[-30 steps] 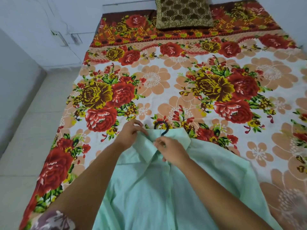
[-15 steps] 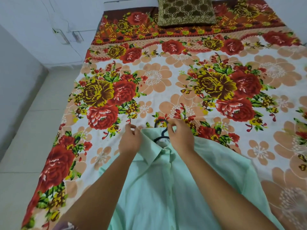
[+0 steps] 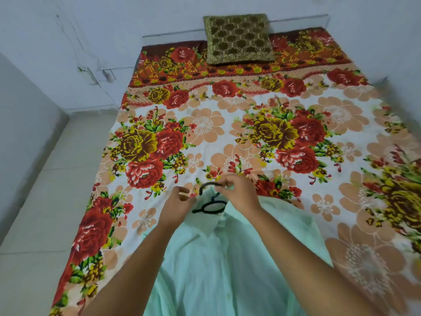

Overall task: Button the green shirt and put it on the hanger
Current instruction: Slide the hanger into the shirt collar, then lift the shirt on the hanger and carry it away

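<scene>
Pale mint-green cotton shirt [image 3: 218, 265] lies front-up on the near part of a bed, its collar pointing away from the wearer of the camera and its placket closed down the middle, a few small buttons faintly visible through motion blur. One black plastic hanger [image 3: 210, 202] sits inside the neck opening, its hook curving out past the collar onto the bright floral bedsheet [image 3: 205, 124]. Two bare forearms reach forward over the garment from the near edge. The right hand [image 3: 239, 192] is bent at the wrist, thumb and fingertips pinching the hook of the hanger at its right end. The left hand [image 3: 180, 202] rests at the left side of the collar with fingers curled; whether it grips the fabric or only touches it cannot be told. One olive-and-gold patterned cushion [image 3: 238, 38] stands at the far end of the bed against the white wall [image 3: 136, 17]. Pale floor tiles [image 3: 38, 213] run along the left side of the bed.
</scene>
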